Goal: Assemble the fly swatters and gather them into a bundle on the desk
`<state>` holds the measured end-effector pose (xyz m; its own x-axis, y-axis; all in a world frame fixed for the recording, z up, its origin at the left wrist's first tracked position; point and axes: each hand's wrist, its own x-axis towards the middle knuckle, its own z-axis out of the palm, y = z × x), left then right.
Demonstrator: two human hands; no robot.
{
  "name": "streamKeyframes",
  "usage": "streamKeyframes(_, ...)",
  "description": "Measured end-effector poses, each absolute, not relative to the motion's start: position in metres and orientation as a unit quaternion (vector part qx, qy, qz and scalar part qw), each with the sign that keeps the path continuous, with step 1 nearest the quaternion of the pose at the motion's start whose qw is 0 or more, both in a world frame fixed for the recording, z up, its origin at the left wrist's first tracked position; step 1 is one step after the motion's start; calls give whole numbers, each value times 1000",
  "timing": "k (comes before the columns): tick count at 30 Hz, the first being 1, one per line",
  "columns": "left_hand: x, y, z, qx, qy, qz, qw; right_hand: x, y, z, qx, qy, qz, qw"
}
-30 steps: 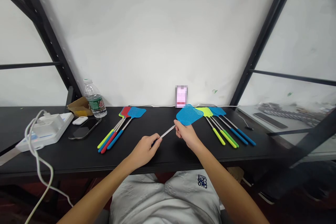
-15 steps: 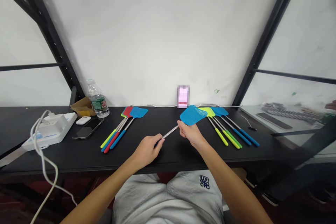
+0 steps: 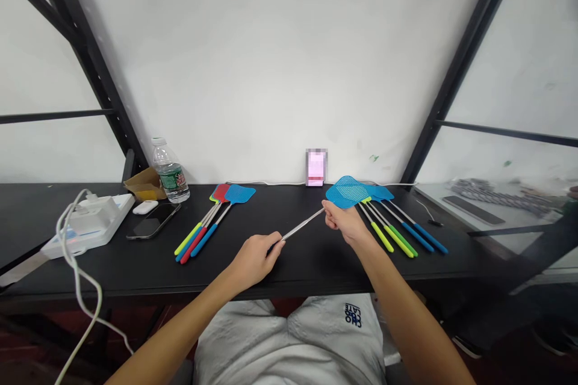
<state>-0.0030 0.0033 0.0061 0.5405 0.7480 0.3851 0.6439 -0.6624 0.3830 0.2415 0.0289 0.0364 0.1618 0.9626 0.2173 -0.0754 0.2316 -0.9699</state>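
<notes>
Between my hands, above the table, is a fly swatter with a blue mesh head (image 3: 347, 192) and a thin metal rod. My left hand (image 3: 256, 260) is closed round its handle end, hiding most of the grip. My right hand (image 3: 344, 221) pinches the rod just below the head. Left of my hands, several fly swatters (image 3: 219, 210) with blue, red and yellow parts lie in an overlapping bunch. To the right lie several more fly swatters (image 3: 397, 222) with yellow, green and blue handles; the held head covers part of theirs.
A water bottle (image 3: 170, 174), an open cardboard box (image 3: 144, 185), a white case (image 3: 145, 207) and a dark phone (image 3: 154, 221) are on the left. Beyond them sits a power strip (image 3: 90, 225) with white cables. A blurred-out screen (image 3: 316, 167) leans on the wall.
My right hand has moved right with the blue head, and more of the metal rod shows between my hands. My left hand keeps its hold. The view has shifted slightly.
</notes>
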Motion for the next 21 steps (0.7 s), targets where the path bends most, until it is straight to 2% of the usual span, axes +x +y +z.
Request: streamKeyframes(21, -3, -1, 5, 864, 416, 270, 88, 256, 29, 40, -448, -509, 411, 609)
